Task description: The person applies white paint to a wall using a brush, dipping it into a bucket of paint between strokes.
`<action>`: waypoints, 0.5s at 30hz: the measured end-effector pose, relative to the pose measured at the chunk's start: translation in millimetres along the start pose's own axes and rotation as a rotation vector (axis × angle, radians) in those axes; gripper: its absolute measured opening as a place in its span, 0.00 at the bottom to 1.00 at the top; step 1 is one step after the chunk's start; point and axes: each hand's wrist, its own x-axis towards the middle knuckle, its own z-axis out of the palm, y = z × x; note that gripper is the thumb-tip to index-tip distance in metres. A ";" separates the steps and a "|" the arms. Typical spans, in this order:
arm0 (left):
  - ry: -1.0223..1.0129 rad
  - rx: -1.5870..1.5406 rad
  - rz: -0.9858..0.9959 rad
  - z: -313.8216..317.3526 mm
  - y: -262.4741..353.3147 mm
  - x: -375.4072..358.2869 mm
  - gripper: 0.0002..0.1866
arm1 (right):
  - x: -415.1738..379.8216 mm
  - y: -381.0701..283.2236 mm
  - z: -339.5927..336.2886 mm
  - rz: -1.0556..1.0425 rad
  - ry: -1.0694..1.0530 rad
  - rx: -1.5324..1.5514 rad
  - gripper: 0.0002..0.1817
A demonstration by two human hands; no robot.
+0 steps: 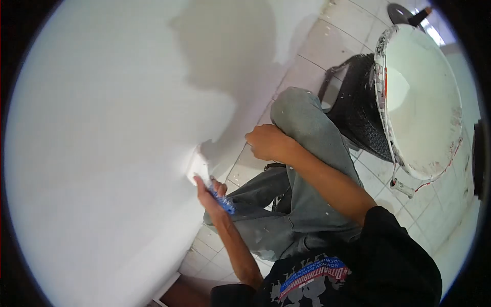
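My left hand [208,197] is closed around a paintbrush [224,201] with a blue patterned handle. The white head of the brush touches the white wall [102,153], close to its own shadow. Fingers curled into a loose fist, my right hand [266,142] rests by my bent knee, near the foot of the wall. I see nothing in it, though the inside of the fist is hidden.
To the right, a large paint-smeared bucket [424,102] with whitish insides stands on a black support [355,102]. Its wire handle with a grip [402,188] hangs down the side. Paint-spotted white tiles [332,43] cover the floor. A dark round object [401,14] lies behind the bucket.
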 end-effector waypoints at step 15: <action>-0.084 -0.039 0.662 15.4 161.4 -153.7 0.28 | -3.8 -14.3 25.6 -0.042 -0.113 -0.163 0.17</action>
